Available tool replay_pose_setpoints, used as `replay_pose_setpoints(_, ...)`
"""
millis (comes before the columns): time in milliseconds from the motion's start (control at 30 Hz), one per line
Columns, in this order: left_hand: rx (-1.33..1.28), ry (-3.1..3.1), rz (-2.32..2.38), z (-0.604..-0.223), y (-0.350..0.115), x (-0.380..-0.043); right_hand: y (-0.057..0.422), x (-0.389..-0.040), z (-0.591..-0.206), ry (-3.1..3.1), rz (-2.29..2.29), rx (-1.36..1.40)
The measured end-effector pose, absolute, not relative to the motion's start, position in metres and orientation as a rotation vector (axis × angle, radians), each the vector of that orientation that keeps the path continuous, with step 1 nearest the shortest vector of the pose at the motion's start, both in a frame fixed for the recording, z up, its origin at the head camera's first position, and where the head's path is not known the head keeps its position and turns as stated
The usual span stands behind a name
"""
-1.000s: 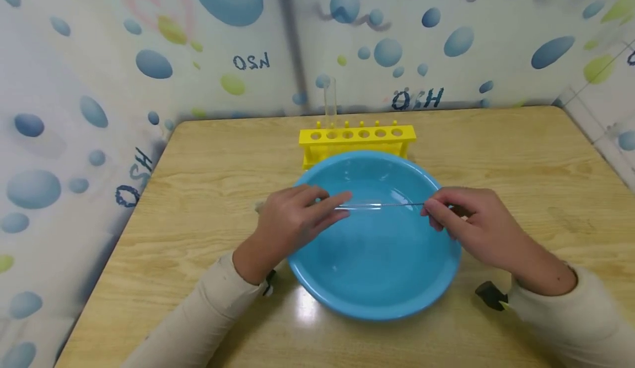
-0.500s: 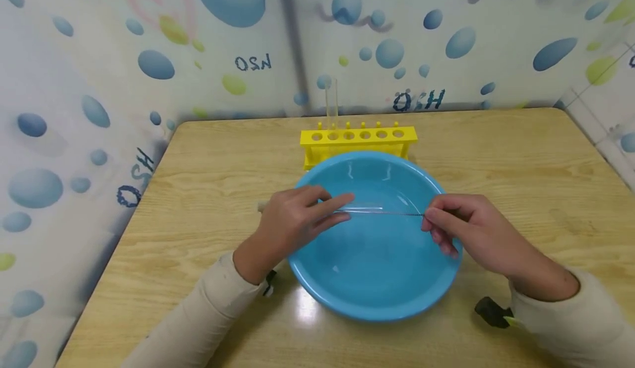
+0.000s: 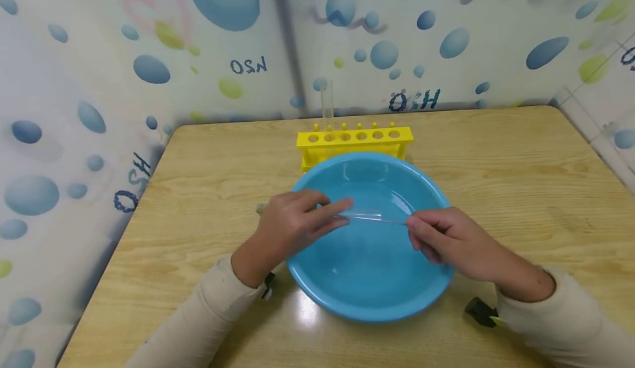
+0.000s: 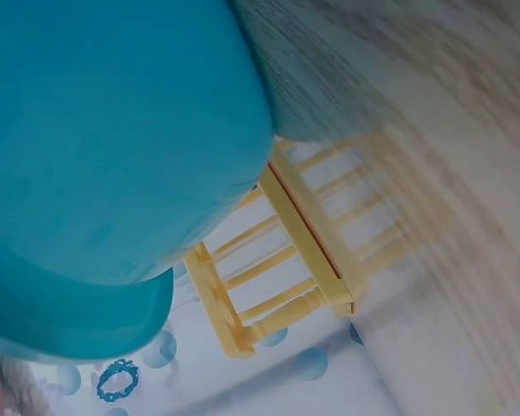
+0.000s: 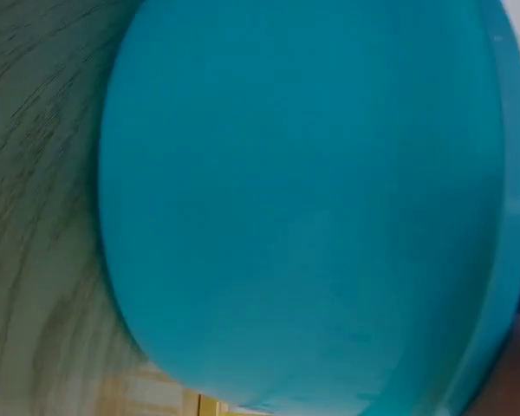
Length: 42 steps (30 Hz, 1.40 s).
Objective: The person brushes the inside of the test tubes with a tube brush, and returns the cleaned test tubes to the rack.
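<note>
Over blue basin (image 3: 369, 280), left hand (image 3: 295, 222) gripping clear, slender tube (image 3: 368, 216), right hand (image 3: 451, 241) pinching thin wire (image 3: 394, 222)

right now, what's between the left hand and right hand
In the head view, part of a test tube and a thin wire, over the blue basin.

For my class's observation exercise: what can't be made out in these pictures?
Head: left part of tube, covered by left hand.
Head: right end of wire, covered by right hand.
Head: lower front of rack, behind basin.
Wrist views: tube, behind basin or off-frame.
</note>
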<state>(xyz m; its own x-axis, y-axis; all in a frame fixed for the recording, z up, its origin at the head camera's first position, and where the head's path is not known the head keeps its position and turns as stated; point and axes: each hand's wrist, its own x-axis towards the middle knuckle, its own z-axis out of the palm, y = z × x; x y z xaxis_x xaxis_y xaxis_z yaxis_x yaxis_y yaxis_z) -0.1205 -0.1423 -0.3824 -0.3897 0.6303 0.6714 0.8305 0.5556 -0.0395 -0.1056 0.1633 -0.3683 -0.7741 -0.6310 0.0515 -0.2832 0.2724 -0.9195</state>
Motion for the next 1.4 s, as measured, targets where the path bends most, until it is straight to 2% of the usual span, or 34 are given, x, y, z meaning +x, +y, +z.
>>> replay_pose_setpoints(333, -1.155, -2.174, -0.424, -0.385, -0.141, -0.121, 0.165, -0.109, -0.369, 2.242, -1.616, -0.781)
replay_pose_setpoints(967, -1.076, -2.214, -0.415, -0.387, -0.141, -0.119, 0.177, -0.117, -0.362, 2.146, -1.559, -0.645)
replay_pose_setpoints(1133, -1.012, -2.256, -0.476, -0.388, -0.143, -0.121, 0.180, -0.121, -0.364, 1.918, -1.718, -0.721)
replay_pose_setpoints(1400, -1.059, -2.227, -0.459, -0.385, -0.141, -0.121, 0.182, -0.126, -0.369, 1.710, -1.804, -0.823)
